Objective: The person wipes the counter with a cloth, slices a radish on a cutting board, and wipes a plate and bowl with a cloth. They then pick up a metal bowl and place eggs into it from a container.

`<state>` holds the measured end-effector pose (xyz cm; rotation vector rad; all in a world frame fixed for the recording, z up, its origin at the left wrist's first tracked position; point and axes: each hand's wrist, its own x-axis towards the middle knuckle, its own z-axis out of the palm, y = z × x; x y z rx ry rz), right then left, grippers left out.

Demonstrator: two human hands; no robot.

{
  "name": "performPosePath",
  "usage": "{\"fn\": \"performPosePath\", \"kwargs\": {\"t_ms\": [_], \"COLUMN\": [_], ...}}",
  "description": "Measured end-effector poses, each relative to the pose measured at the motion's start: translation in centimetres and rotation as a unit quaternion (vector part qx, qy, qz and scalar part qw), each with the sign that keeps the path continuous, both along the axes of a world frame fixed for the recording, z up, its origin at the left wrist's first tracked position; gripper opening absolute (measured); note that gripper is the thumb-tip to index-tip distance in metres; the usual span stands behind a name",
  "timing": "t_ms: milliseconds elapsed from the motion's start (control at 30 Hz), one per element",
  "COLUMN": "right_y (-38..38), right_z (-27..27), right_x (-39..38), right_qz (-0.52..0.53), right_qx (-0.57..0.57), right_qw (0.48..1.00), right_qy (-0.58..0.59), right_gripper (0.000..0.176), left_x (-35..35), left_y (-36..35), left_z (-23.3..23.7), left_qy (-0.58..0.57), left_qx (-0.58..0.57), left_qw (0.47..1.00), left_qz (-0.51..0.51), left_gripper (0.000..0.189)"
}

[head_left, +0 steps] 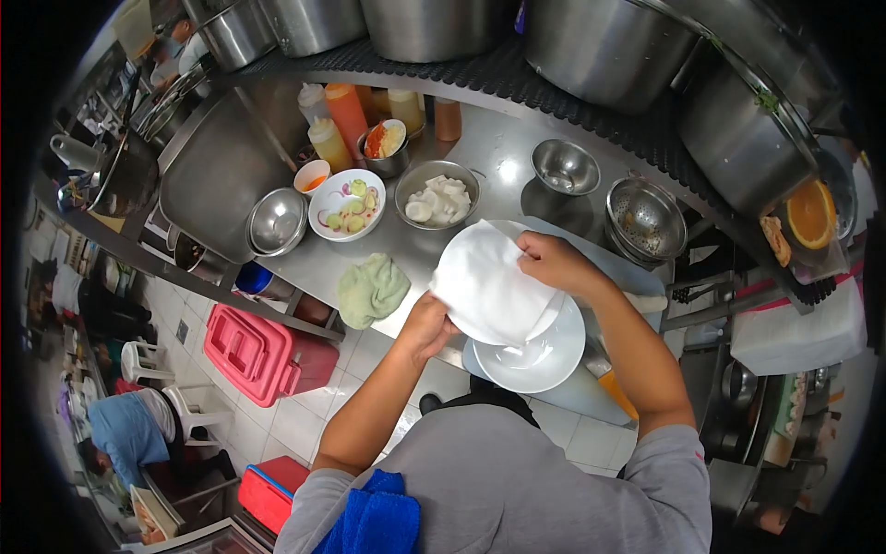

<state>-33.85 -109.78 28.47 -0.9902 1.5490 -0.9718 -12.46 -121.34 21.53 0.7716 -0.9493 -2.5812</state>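
My left hand [428, 327] grips the lower left rim of a white plate [457, 309], its fingers partly under it. A white cloth or paper sheet [503, 286] lies over the plate, and my right hand [554, 260] pinches its upper right part. Just below the plate is a white bowl [540, 355], partly covered by it. Left of my left hand, a green cloth [372, 289] lies at the counter's edge. Beyond the plate stand a metal bowl of white pieces [438, 199] and a white bowl with sliced vegetables [349, 210].
Squeeze bottles [345, 113] line the back of the steel counter [498, 138]. Large pots [600, 46] stand on the shelf above. A metal bowl [565, 167] and a colander [646, 217] are at the right. A pink bin [258, 351] and a person [138, 429] are at lower left.
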Motion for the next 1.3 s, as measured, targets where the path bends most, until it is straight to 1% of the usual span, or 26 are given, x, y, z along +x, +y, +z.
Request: {"fn": "performPosePath", "kwargs": {"t_ms": [33, 67, 133, 200, 233, 267, 333, 367, 433, 467, 533, 567, 600, 733, 867, 933, 1000, 1033, 1067, 1100, 1133, 1167, 1200, 1233, 1267, 1300], "right_y": [-0.1, -0.3, -0.3, -0.4, -0.6, -1.0, -1.7, -1.9, -2.9, -3.3, -4.0, -4.0, -4.2, -3.7, 3.1, 6.0, 8.3, 9.4, 10.5, 11.8, 13.0, 14.5, 16.0, 17.2, 18.3, 19.4], "right_z": [0.0, 0.0, -1.2, -1.9, -1.8, -1.3, -0.2, -0.8, -4.3, -6.7, -11.8, -14.1, -15.0, -15.0, -14.6, -12.5, -4.8, -2.4, -0.3, 2.7, 4.3, 3.5, 2.8, 3.4, 4.0, 3.3], "right_x": [0.0, 0.0, -0.3, -0.9, -2.0, -3.6, -7.6, -9.5, -13.5, -14.4, -16.0, -16.8, -17.4, -21.7, -25.5, -23.7, -15.6, -13.1, -10.7, -8.4, -6.4, -5.1, -3.9, -2.6, -1.4, -0.6], "right_qz": [-0.020, -0.039, -0.064, -0.091, -0.110, -0.113, -0.256, -0.257, -0.201, -0.203, -0.301, -0.314, -0.323, -0.325, -0.305, -0.301, -0.269, -0.275, -0.276, -0.311, -0.334, -0.356, -0.376, -0.379, -0.380, -0.381], "right_qx": [0.034, 0.067, 0.050, -0.063, -0.094, -0.097, -0.017, -0.018, 0.097, 0.094, 0.085, -0.005, -0.039, -0.117, -0.145, -0.139, -0.064, -0.087, -0.110, -0.075, -0.038, -0.072, -0.106, -0.084, -0.062, -0.060], "right_qw": [0.977, 0.907, 0.899, 0.849, 0.858, 0.856, 0.897, 0.896, 0.802, 0.803, 0.733, 0.635, 0.608, 0.577, 0.521, 0.505, 0.612, 0.687, 0.754, 0.849, 0.911, 0.910, 0.907, 0.913, 0.918, 0.917], "right_qy": [0.212, 0.414, 0.431, 0.516, 0.493, 0.496, 0.361, 0.361, 0.554, 0.553, 0.604, 0.706, 0.724, 0.740, 0.784, 0.797, 0.741, 0.667, 0.585, 0.421, 0.239, 0.198, 0.157, 0.128, 0.099, 0.097], "right_gripper": [0.027, 0.028, 0.032, 0.035, 0.041, 0.041, 0.045, 0.045, 0.050, 0.050, 0.057, 0.061, 0.060, 0.058, 0.055, 0.054, 0.049, 0.043, 0.037, 0.032, 0.026, 0.022, 0.018, 0.016, 0.014, 0.014], "left_x": [-0.1, -0.3, -0.9, -1.5, -1.8, -2.0, -2.8, -3.4, -4.9, -5.3, -7.0, -8.2, -9.6, -15.3, -21.9, -25.5, -27.8, -29.0, -30.5, -32.7, -34.0, -33.8, -34.9, -36.4, -37.1, -36.3], "left_y": [-0.2, -0.5, -0.9, -1.2, -1.7, -2.2, -2.8, -3.0, -4.4, -5.1, -6.5, -6.6, -6.7, -7.8, -8.6, -9.3, -8.9, -9.0, -9.7, -10.8, -11.2, -10.7, -11.7, -13.4, -14.2, -13.5], "left_z": [-0.4, -0.6, -0.8, -0.8, -0.9, -0.9, -0.1, 0.6, 0.8, 0.8, 0.7, 1.3, 1.7, 1.1, -1.2, -4.1, -5.5, -6.2, -8.7, -11.7, -13.3, -13.0, -15.1, -19.2, -21.5, -20.8], "left_qy": [0.005, 0.011, 0.017, 0.014, 0.010, 0.013, 0.006, 0.008, 0.010, 0.008, 0.015, -0.002, -0.019, 0.003, -0.036, -0.054, -0.017, 0.022, 0.023, 0.052, 0.078, 0.015, 0.016, 0.033, 0.049, 0.002], "left_qx": [-0.006, -0.013, -0.018, -0.014, -0.008, -0.012, -0.020, -0.015, -0.022, -0.025, -0.040, -0.031, -0.021, -0.023, -0.049, -0.038, -0.019, 0.000, -0.001, 0.016, 0.035, 0.017, 0.017, 0.059, 0.102, 0.067], "left_qw": [1.000, 0.999, 0.999, 0.999, 0.999, 0.999, 1.000, 1.000, 0.999, 0.999, 0.998, 0.997, 0.994, 0.994, 0.994, 0.996, 0.999, 0.999, 0.999, 0.998, 0.996, 1.000, 1.000, 0.998, 0.994, 0.998], "left_qz": [-0.022, -0.044, -0.049, -0.036, -0.037, -0.038, -0.022, 0.008, 0.028, 0.048, 0.040, 0.072, 0.104, 0.109, 0.092, 0.058, 0.048, 0.045, 0.040, 0.014, -0.012, 0.004, 0.000, -0.005, -0.009, 0.010], "left_gripper": [0.039, 0.040, 0.041, 0.042, 0.041, 0.041, 0.041, 0.037, 0.037, 0.037, 0.038, 0.039, 0.039, 0.039, 0.029, 0.040, 0.039, 0.039, 0.039, 0.040, 0.043, 0.047, 0.047, 0.048, 0.049, 0.049]}}
